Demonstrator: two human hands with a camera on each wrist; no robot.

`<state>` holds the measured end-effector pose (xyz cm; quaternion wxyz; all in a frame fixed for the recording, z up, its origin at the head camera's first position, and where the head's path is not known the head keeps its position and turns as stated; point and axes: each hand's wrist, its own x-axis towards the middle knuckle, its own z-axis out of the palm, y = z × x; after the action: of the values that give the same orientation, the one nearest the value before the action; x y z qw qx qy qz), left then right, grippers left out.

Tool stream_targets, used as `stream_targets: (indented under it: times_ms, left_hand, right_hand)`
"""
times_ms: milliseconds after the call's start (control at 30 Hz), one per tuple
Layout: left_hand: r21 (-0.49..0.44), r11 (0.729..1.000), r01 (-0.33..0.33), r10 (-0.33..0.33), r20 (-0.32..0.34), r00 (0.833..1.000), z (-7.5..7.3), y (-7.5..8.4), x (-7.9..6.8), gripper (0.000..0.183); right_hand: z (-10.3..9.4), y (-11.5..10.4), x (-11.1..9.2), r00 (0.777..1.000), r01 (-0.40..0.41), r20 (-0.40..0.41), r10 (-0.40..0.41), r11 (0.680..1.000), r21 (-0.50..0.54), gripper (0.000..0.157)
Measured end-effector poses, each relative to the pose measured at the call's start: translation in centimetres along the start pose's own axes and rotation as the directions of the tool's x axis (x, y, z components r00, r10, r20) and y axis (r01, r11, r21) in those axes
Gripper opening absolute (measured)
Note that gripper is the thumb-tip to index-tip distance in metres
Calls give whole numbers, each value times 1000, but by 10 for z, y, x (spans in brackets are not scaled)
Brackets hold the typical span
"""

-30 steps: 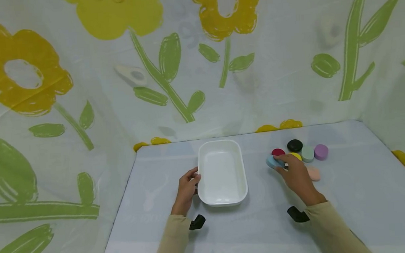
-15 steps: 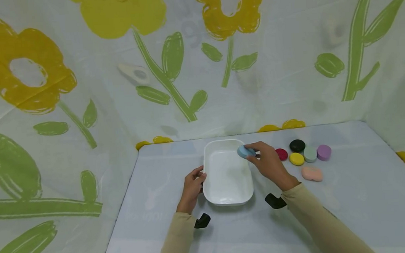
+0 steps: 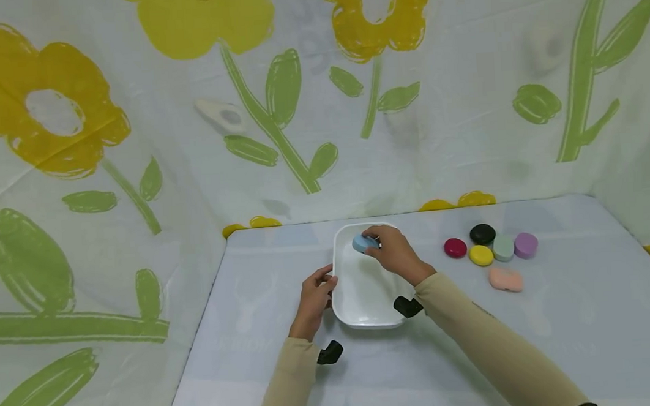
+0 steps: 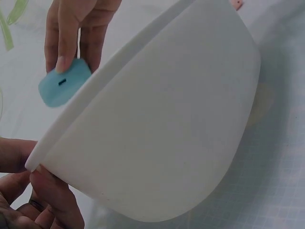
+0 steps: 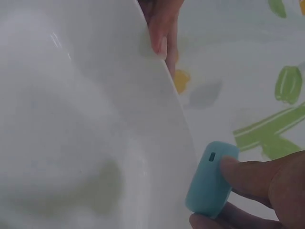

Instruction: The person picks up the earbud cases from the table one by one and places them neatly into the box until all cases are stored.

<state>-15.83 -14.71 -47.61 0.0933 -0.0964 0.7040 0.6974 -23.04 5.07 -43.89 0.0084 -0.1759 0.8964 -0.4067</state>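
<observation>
One small light-blue rounded block (image 3: pixel 363 244), pinched by the right hand (image 3: pixel 396 253), is farther left than before, above the far end of a glossy white rectangular tray (image 3: pixel 360 293), gripped at left by the left hand (image 3: pixel 313 298).

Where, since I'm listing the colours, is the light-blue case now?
In the head view, the light-blue case is pinched in the right hand, over the far part of the white tray, whose left rim the left hand holds.

Both forearms (image 3: pixel 489 338) were stretched forward and slanted inward. The left hand (image 3: pixel 312 299) was held in a pinch; the right hand (image 3: pixel 396 255), placed farther forward, was pinched likewise.
</observation>
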Motion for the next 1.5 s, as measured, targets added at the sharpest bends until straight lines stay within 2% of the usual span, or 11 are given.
stream_targets:
  times_ms: [267, 433, 600, 733, 867, 933, 1067, 1167, 1300, 1500]
  left_hand:
    - [12, 1000, 0, 0, -1, 1000, 3, 1, -2, 42]
    - [16, 1000, 0, 0, -12, 1000, 6, 2, -5, 41]
    - [12, 1000, -7, 7, -13, 1000, 7, 0, -4, 41]
    - [8, 1000, -4, 5, -12, 1000, 5, 0, -3, 41]
    - [15, 1000, -1, 1, -12, 1000, 4, 1, -2, 41]
    - [21, 1000, -1, 2, -14, 1000, 4, 1, -2, 41]
    - [34, 999, 0, 1, -18, 1000, 5, 2, -3, 42]
    - [34, 999, 0, 1, -19, 1000, 5, 1, -3, 41]
    - [21, 1000, -4, 4, -8, 1000, 6, 1, -4, 40]
    - [11, 1000, 2, -2, 0, 1000, 6, 2, -4, 41]
  right_hand:
    - [11, 6, 16, 1000, 11, 0, -11, 999, -35, 32]
    - [10, 14, 12, 1000, 19, 12, -19, 999, -36, 35]
    - [-10, 23, -7, 999, -5, -31, 6, 1000, 14, 35]
    - [-33, 38, -23, 992, -40, -121, 45, 998, 43, 34]
    - [-53, 65, -39, 973, -64, -223, 63, 998, 3, 34]
    - [-60, 79, -45, 965, -94, -248, 81, 995, -42, 34]
    - [-72, 102, -53, 964, -186, -216, 157, 975, -121, 39]
    - [-76, 113, -55, 967, -222, -166, 195, 961, -166, 43]
    - [-77, 121, -57, 973, -218, -129, 192, 950, -225, 44]
    - [-71, 132, -52, 980, -193, -112, 165, 928, -318, 36]
